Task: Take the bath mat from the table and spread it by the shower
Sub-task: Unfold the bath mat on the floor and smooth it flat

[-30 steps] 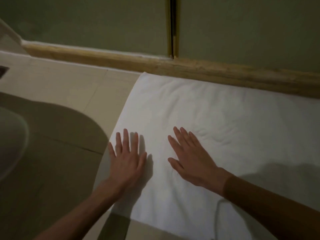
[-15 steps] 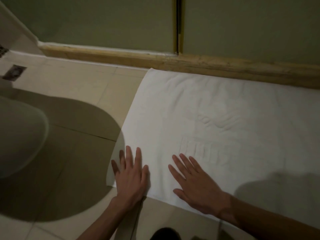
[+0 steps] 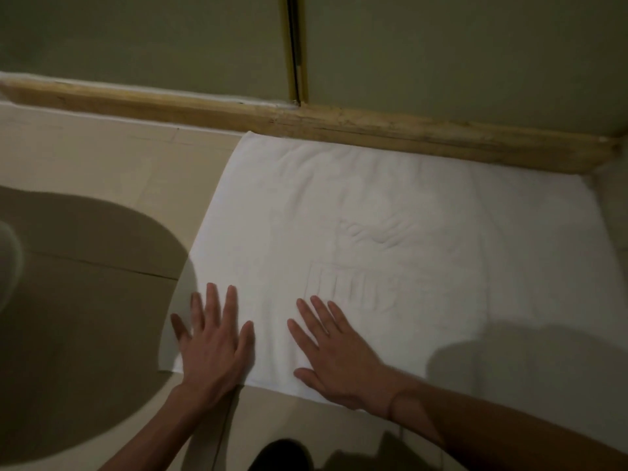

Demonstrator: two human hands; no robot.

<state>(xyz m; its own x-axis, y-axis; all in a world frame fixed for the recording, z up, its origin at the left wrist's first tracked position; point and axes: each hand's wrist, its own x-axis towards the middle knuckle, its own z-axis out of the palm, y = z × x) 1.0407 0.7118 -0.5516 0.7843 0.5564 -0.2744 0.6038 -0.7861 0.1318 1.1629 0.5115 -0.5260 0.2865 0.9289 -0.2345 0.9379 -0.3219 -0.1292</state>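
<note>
Floor tiles (image 3: 102, 158) run up to a wood sill (image 3: 373, 130), and the mat (image 3: 373, 205) lies spread there. Left hand (image 3: 214, 345) and right hand (image 3: 336, 358) press flat on its near edge, fingers straight, holding nothing. Looks like last smoothing; next, rub the middle bumps flat.

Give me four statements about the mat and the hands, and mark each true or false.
1. The bath mat lies spread flat on the tiled floor. True.
2. The left hand grips a folded corner of the mat. False: it rests flat, fingers straight, at the mat's near left corner.
3. The right hand rests palm down on the mat. True.
4. The mat's far edge lies far from the wooden sill. False: it runs right along the sill.
</note>
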